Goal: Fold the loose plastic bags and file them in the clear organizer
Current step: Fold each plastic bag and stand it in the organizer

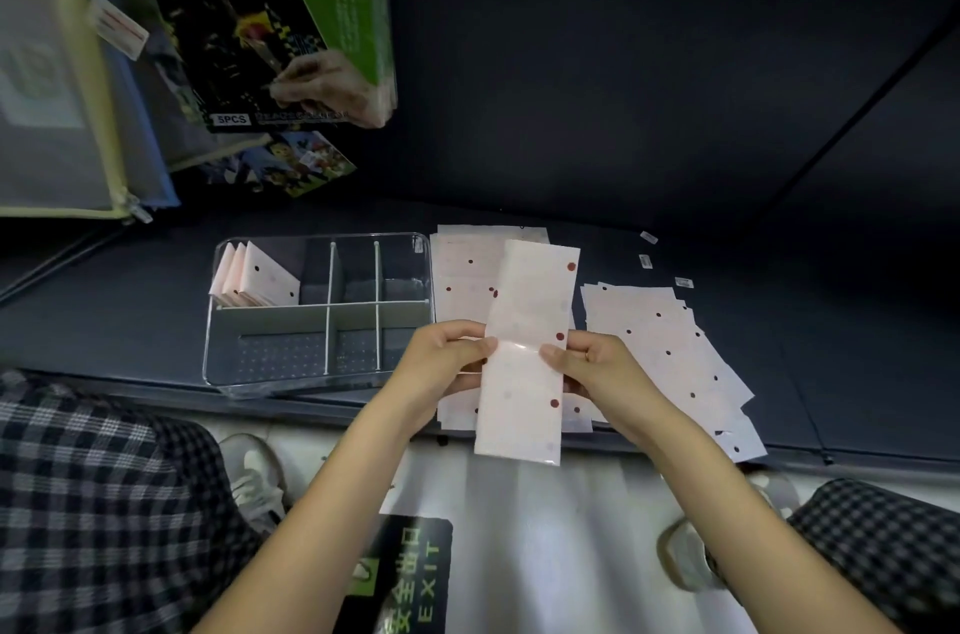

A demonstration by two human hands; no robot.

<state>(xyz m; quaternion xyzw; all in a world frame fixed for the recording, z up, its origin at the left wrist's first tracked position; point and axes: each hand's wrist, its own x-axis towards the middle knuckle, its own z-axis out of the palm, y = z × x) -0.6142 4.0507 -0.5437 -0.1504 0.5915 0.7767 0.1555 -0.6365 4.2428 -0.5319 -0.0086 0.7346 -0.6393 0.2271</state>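
- I take the clear rectangular plastic organizer (318, 316) on the dark shelf (675, 140) as my landmark; white dividers split it into six compartments, three in the far row and three in the near row.
- Its far-left compartment holds three folded pale pink plastic bags with dark dots (254, 282), standing on edge and leaning left. The other five compartments hold no bags that I can see.
- Just right of the organizer lies a flat stack of unfolded pink dotted bags (467, 270); I cannot count its layers.
- Further right of the organizer, a second, fanned pile of the same bags (670, 353) reaches to the shelf's front edge.
- In front of the organizer's near-right corner, my left hand (441, 363) and right hand (592, 368) hold one long pink dotted strip of bag (524, 358), folded lengthwise, above the flat stack. The fingers of each hand are pinched on the strip at its middle, one hand on each long edge.
- Left of and behind the organizer, a green-and-black scratch-paper pack (270, 15) leans upright beside a yellow-edged zip pouch (57, 77).
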